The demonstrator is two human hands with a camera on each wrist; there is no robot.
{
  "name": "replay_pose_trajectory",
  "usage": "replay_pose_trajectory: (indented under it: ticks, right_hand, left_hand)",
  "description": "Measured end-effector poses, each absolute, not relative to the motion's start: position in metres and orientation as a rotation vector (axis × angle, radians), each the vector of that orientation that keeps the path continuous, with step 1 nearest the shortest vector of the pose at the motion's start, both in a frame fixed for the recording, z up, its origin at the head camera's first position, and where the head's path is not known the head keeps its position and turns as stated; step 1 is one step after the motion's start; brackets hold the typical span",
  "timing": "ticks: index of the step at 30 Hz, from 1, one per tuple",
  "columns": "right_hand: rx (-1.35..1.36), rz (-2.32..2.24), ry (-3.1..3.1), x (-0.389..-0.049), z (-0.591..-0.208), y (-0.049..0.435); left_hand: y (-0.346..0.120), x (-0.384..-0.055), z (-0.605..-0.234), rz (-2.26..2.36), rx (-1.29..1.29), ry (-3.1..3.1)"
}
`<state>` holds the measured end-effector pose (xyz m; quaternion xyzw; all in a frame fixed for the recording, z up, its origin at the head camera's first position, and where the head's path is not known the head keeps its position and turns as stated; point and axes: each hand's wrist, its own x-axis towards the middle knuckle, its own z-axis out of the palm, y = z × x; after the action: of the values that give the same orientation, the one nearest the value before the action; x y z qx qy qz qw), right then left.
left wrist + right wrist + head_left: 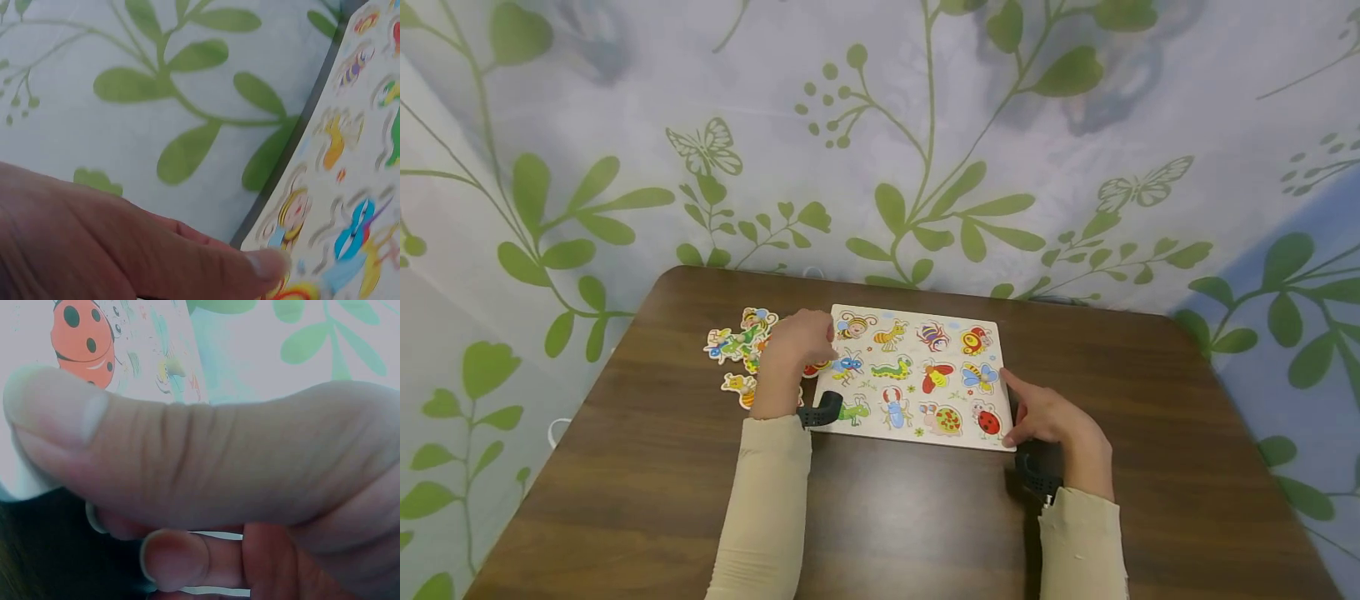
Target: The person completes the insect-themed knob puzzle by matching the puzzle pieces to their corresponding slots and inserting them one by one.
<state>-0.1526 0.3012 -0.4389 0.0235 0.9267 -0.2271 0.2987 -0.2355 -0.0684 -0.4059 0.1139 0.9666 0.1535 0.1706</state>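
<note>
A pale wooden puzzle board [917,379] with rows of insect pictures lies on the table. Over its left edge is my left hand [797,342], fingers curled down. In the left wrist view the thumb [219,269] presses against a brightly coloured red and yellow puzzle piece [297,291], mostly hidden, beside the bee picture [294,209]. My right hand [1048,412] grips the board at its lower right edge, index finger higher up the side. In the right wrist view the thumb [156,450] lies on the board's corner beside the ladybird picture [83,337], other fingers curled below.
Loose insect-shaped puzzle pieces [741,342] lie heaped left of the board, partly hidden by my left hand and wrist. The brown wooden table [917,517] ends at a leaf-patterned cloth [880,150] behind it.
</note>
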Motion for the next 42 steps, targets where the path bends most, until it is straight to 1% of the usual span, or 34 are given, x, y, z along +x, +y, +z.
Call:
replay_pose_trajectory:
  ticks: [5,13,18,22,27,34,39,42]
  right_hand:
    - [0.081,-0.62,2.459,-0.15,-0.439,0.306]
    - [0.08,-0.634,2.468,-0.146,-0.439,0.309]
    - [0.087,-0.641,2.468,-0.144,-0.437,0.31]
    - [0.081,-0.642,2.47,-0.143,-0.436,0.312]
    - [0.08,-0.625,2.483,-0.144,-0.436,0.314]
    - [0.063,-0.623,2.501,-0.146,-0.441,0.31]
    - [0.054,-0.665,2.514,-0.147,-0.444,0.307]
    - [0.061,-0.671,2.506,-0.147,-0.443,0.307]
  left_hand:
    - [-0.084,-0.238,-0.414,0.43,0.268,2.696]
    - [-0.08,-0.241,-0.422,0.503,0.227,2.658]
    - [-0.074,-0.24,-0.419,0.59,0.249,2.683]
    - [-0.064,-0.239,-0.414,0.689,0.326,2.786]
    - [-0.034,-0.238,-0.406,0.73,0.488,2.937]
    - [0.034,-0.234,-0.399,0.561,0.819,3.002]
    - [0.079,-0.247,-0.41,0.544,1.019,2.947]
    - [0.097,-0.256,-0.416,0.555,1.067,2.943]
